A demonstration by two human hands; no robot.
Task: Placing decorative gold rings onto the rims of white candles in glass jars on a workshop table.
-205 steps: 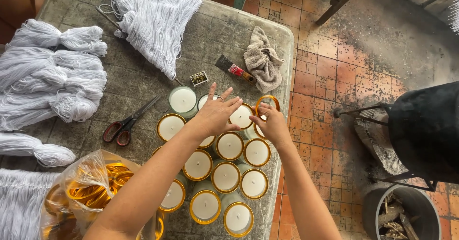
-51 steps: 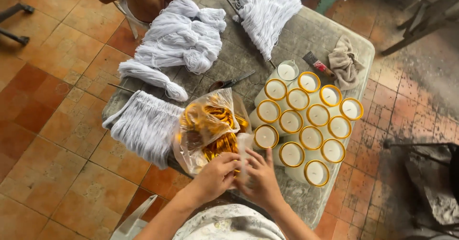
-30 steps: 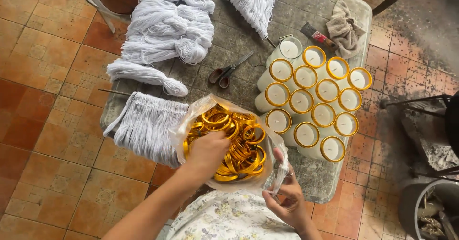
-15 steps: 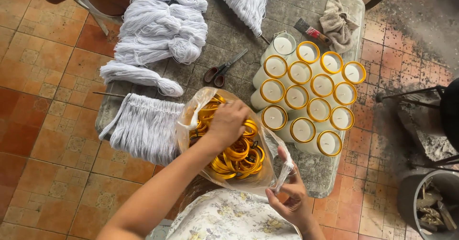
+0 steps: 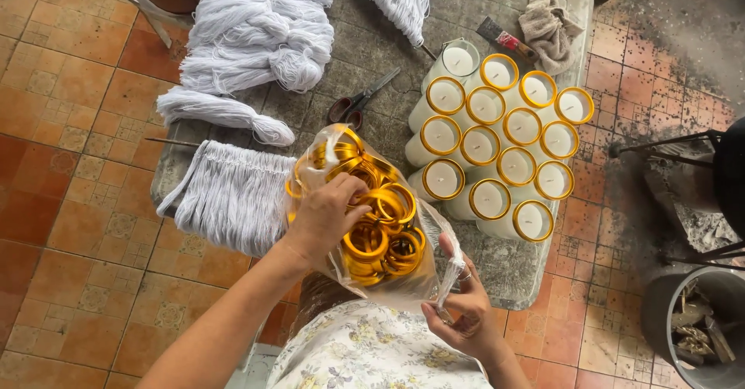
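Gold rings (image 5: 378, 230) fill a clear plastic bag (image 5: 423, 269) at the table (image 5: 497, 269) edge. Left hand (image 5: 322, 217) reaches inside, fingers curled loosely on the rings (grip not closed tight). Right hand (image 5: 459, 311) pinches the bag's rim. White candle jars (image 5: 497, 152) stand clustered nearby.

The left hand (image 5: 322, 217) reaches forward, palm down, fingers curled in a loose grasp. The right hand (image 5: 458, 311) stays low near the body, fingers pinched shut.
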